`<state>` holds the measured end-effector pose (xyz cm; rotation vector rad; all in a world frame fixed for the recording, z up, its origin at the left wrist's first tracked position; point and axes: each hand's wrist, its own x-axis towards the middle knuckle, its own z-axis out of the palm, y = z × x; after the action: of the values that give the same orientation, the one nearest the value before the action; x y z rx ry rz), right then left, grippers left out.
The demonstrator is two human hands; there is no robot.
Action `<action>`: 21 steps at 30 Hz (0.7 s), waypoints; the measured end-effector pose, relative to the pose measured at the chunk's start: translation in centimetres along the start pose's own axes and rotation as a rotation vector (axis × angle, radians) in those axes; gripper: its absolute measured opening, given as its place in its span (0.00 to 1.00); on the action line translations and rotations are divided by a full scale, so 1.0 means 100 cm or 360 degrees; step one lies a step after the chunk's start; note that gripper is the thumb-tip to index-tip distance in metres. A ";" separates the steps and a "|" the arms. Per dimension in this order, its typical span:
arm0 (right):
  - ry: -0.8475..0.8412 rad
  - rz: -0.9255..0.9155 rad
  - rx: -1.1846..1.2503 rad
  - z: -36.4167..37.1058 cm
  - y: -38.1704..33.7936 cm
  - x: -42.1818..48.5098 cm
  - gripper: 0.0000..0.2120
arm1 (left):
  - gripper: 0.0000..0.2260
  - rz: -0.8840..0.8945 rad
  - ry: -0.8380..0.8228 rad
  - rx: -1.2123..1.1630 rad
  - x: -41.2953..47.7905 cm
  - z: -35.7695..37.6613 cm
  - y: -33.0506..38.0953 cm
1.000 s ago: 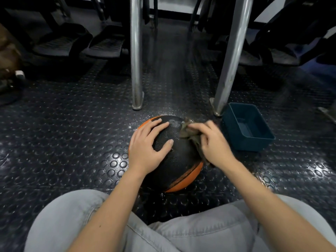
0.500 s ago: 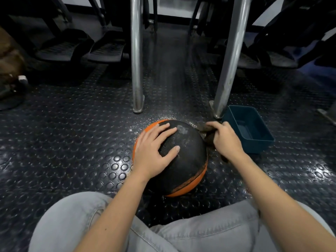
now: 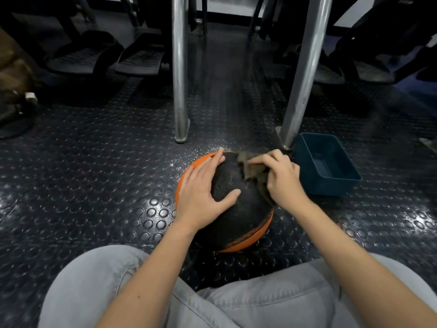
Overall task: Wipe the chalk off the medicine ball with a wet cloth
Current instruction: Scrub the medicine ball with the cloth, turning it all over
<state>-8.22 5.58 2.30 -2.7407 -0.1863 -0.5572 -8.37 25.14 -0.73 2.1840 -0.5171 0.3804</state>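
Cloth [image 3: 253, 170] pinched by right hand [image 3: 283, 183] trails down right of medicine ball [image 3: 241, 216]; left hand [image 3: 201, 197] spread flat.

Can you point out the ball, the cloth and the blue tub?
Black and orange rubber medicine ball [image 3: 241, 209], head view, black textured top.
Crumpled brownish cloth [image 3: 251, 170], head view, bunched middle fold.
Dark blue rectangular plastic tub [image 3: 331, 187], head view, near outer wall.

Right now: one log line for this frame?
step: wipe | left hand: flat on ball | right hand: grips cloth on ball top | tub: right of ball
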 end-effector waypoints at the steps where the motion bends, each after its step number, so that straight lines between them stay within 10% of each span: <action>1: -0.0086 0.0111 -0.0099 0.001 0.010 0.005 0.21 | 0.37 0.0001 0.0007 -0.0010 0.000 0.000 0.001; 6: 0.0203 0.0061 0.0239 -0.012 0.007 0.007 0.24 | 0.39 -0.0018 0.0031 -0.0024 -0.003 0.005 0.000; 13: -0.0081 0.0296 0.0074 -0.015 0.026 0.018 0.25 | 0.34 -0.0055 -0.0024 0.0045 0.003 0.003 -0.004; 16: 0.0321 0.0027 0.0327 -0.022 0.002 0.012 0.25 | 0.34 -0.0077 0.0028 0.0047 0.003 0.002 -0.005; 21: 0.0109 -0.0214 -0.0023 0.000 0.010 0.008 0.22 | 0.34 -0.0053 -0.0007 0.0053 0.004 -0.001 0.001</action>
<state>-7.30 4.66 2.32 -2.7322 -0.3527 -0.6898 -8.09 25.04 -0.46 2.2230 -0.4794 0.3683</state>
